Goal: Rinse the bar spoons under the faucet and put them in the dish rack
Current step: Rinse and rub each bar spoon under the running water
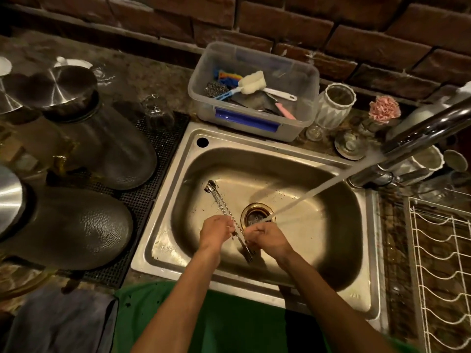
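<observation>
Over the steel sink [254, 138] I hold a bundle of twisted metal bar spoons [221, 201] in both hands. Their far ends point up-left toward the back of the basin, and the fork-like near ends stick out below my hands. My left hand [215, 231] grips the stems from the left. My right hand [266, 238] grips them from the right. The faucet [420, 131] at the right runs, and its water stream [305, 194] lands at my right hand, just in front of the drain [257, 215]. The white wire dish rack [443, 263] stands at the far right.
A clear plastic tub [254, 118] with a sponge brush and scrubbers sits behind the sink. Upturned glass jars and steel bowls crowd a black mat [158, 159] on the left. Glasses and a white vase [334, 105] stand at the back right. A green cloth [229, 324] lies near me.
</observation>
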Action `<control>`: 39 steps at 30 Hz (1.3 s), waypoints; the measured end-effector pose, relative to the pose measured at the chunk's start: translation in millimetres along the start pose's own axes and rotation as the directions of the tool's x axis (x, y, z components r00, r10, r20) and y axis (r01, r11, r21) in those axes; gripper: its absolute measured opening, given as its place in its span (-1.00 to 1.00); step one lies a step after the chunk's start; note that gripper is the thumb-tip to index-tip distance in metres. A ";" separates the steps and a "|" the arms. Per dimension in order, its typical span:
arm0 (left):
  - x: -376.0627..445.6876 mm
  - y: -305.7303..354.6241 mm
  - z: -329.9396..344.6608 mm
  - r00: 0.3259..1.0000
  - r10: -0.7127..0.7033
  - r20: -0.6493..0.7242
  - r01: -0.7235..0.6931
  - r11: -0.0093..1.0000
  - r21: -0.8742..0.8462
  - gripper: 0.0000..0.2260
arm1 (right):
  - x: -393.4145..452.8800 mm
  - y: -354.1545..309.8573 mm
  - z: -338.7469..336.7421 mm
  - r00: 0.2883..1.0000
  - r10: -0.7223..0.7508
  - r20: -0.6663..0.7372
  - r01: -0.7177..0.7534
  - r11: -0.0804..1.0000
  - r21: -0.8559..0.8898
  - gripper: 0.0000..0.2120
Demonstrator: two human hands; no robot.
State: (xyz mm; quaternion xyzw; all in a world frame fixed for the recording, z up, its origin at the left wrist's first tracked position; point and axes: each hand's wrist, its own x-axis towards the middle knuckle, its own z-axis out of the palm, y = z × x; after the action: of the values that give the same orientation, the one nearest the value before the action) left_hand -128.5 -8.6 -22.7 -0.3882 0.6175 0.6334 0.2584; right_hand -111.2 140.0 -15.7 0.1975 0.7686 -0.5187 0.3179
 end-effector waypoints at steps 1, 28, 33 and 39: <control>8.5 2.0 -0.6 0.999 -0.049 -0.006 0.048 0.995 -0.092 -0.79 | 5.7 -2.1 4.5 1.000 -0.004 -0.004 0.004 1.000 -0.030 -0.81; 77.9 -2.8 8.3 0.993 -0.113 0.035 0.118 0.916 -0.384 -0.68 | 79.3 0.7 44.5 0.983 -0.074 -0.166 -0.015 0.877 -0.481 -0.88; 75.9 -3.2 7.6 0.998 -0.067 0.016 0.068 0.906 -0.418 -0.70 | 74.4 1.4 37.0 0.976 -0.110 -0.186 0.013 0.890 -0.457 -0.73; 64.0 -1.8 15.9 0.994 -0.045 0.098 0.077 0.931 -0.357 -0.75 | 63.0 3.6 23.1 0.968 -0.168 -0.187 0.085 0.918 -0.387 -0.68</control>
State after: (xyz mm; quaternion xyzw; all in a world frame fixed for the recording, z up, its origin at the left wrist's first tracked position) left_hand -166.0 -2.6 -76.7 -0.4198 0.4666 0.7439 0.2294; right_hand -147.7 118.5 -67.9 0.1378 0.8949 -0.3567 0.2300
